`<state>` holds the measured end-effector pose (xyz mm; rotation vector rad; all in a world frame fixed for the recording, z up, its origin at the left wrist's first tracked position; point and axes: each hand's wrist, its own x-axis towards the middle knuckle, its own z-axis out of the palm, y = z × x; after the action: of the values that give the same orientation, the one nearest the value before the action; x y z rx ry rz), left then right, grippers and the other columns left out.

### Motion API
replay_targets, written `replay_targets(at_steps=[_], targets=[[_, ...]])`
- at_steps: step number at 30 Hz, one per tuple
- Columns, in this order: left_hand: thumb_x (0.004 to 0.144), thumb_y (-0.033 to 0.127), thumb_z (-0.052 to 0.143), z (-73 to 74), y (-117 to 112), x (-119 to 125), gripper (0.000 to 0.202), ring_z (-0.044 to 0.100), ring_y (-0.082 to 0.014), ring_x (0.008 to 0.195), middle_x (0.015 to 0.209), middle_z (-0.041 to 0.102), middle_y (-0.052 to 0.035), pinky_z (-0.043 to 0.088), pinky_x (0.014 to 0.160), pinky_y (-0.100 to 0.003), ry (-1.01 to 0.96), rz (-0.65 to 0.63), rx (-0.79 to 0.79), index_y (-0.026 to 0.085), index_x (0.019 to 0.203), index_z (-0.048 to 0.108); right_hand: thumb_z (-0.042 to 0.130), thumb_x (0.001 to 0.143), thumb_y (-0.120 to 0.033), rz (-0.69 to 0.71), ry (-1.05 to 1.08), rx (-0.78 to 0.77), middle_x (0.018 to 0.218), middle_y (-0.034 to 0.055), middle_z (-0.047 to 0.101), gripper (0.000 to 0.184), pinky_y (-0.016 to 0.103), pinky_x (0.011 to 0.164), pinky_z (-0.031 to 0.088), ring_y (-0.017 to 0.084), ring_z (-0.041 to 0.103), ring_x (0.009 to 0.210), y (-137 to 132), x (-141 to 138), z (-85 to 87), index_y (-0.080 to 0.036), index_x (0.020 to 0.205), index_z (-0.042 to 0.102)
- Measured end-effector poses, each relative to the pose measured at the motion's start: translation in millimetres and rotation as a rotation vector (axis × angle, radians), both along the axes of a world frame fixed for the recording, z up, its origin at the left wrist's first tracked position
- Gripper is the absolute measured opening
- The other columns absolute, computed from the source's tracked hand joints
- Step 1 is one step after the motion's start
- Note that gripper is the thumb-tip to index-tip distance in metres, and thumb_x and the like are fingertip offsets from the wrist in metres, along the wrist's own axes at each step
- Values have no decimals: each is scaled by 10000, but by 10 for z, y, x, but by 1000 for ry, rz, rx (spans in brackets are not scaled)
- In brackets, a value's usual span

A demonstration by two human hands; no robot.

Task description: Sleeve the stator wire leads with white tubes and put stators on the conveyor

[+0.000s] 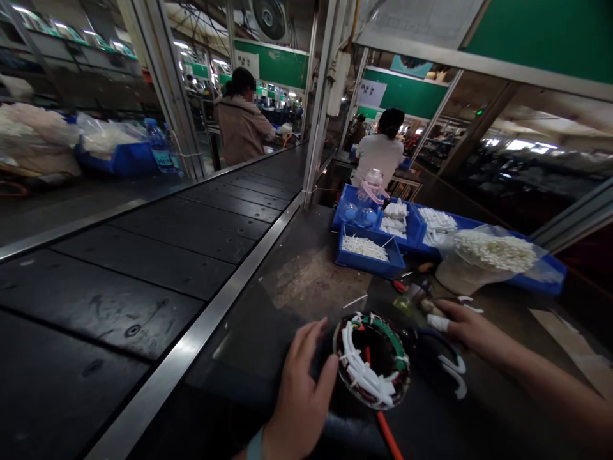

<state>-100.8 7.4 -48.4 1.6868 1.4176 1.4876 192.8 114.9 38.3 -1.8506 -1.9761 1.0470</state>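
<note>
A round motor stator [372,358] with white sleeves, green tape and coloured wires lies on the dark bench in front of me. My left hand [301,390] rests against its left side, fingers spread and curved along the rim. My right hand [462,324] reaches out just right of the stator, with a white-taped fingertip pointing toward small tools [414,295]; its fingers are partly closed and I cannot see anything held. White sleeved leads [454,370] and an orange wire [390,437] trail from the stator.
A black slatted conveyor [158,255] with a metal edge rail [225,300] runs along the left. Blue trays [366,252] of white tubing and a plastic bag of white parts [493,255] stand behind. Two people work farther along the line.
</note>
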Motion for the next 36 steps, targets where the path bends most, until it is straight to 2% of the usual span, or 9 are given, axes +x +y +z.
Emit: replay_targets(at_steps=[3, 5, 10, 13, 17, 21, 26, 32, 36], targets=[[897, 319, 447, 11, 159, -10, 358, 572, -216, 1065, 1169, 575, -115, 471, 937, -384, -196, -145, -183, 171, 1208, 545, 436, 736, -247, -55, -4, -130, 529, -42, 482, 323, 231, 386, 337, 125, 438, 401, -41, 152, -299, -167, 1031, 539], [889, 332, 457, 54, 242, 18, 364, 558, -218, 1089, 1164, 580, -107, 442, 975, -387, -258, -209, -201, 167, 1195, 564, 400, 742, -200, 3, -128, -123, 566, -19, 525, 319, 242, 430, 379, 141, 501, 444, -20, 153, -345, -166, 1020, 554], [862, 292, 495, 143, 283, 75, 324, 564, -212, 1048, 1102, 596, -89, 453, 949, -369, -265, -224, -121, 179, 1144, 609, 419, 739, -119, 242, -650, 266, 908, 128, 633, 293, 425, 757, 463, 304, 613, 880, 64, -69, -144, -154, 922, 645], [870, 268, 485, 151, 262, 87, 311, 574, -204, 1001, 1073, 594, -86, 476, 898, -357, -161, -172, -58, 190, 1142, 613, 410, 854, -216, 333, -298, 389, 1089, 119, 601, 287, 419, 875, 454, 270, 571, 1019, 6, -377, -17, -175, 1050, 615], [877, 245, 475, 155, 258, 72, 318, 567, -206, 990, 1067, 588, -91, 486, 862, -361, 38, -126, 57, 206, 1167, 599, 423, 913, -316, 515, 200, 311, 1222, 95, 539, 318, 376, 981, 415, 214, 508, 1134, -138, -847, -8, -221, 1182, 564], [868, 204, 468, 193, 296, 31, 332, 560, -208, 984, 1058, 591, -105, 492, 848, -372, 187, -127, 159, 185, 1177, 587, 465, 872, -199, 565, 215, 387, 1175, 111, 560, 310, 412, 970, 413, 223, 510, 1104, -190, -1078, -147, -202, 1157, 588], [844, 174, 462, 246, 344, -4, 343, 552, -229, 992, 1050, 615, -111, 477, 866, -421, 334, -153, 265, 178, 1158, 599, 452, 848, -148, 565, 206, 434, 1133, 98, 579, 319, 409, 944, 429, 218, 522, 1070, -173, -1065, -217, -221, 1116, 608], [861, 229, 513, 113, 263, 37, 452, 588, -194, 1022, 1137, 594, -99, 507, 877, -344, -85, -157, -39, 203, 1308, 444, 442, 855, -172, 464, 256, 399, 1161, 101, 586, 332, 409, 960, 420, 217, 529, 1089, -201, -1033, -233, -200, 1170, 543], [862, 231, 512, 101, 227, 46, 298, 583, -194, 1010, 1090, 600, -82, 494, 889, -343, -52, -154, -6, 202, 1149, 589, 429, 873, -194, 495, 315, 417, 1105, 91, 611, 267, 411, 962, 415, 215, 533, 1074, -202, -1035, -249, -205, 1090, 586]])
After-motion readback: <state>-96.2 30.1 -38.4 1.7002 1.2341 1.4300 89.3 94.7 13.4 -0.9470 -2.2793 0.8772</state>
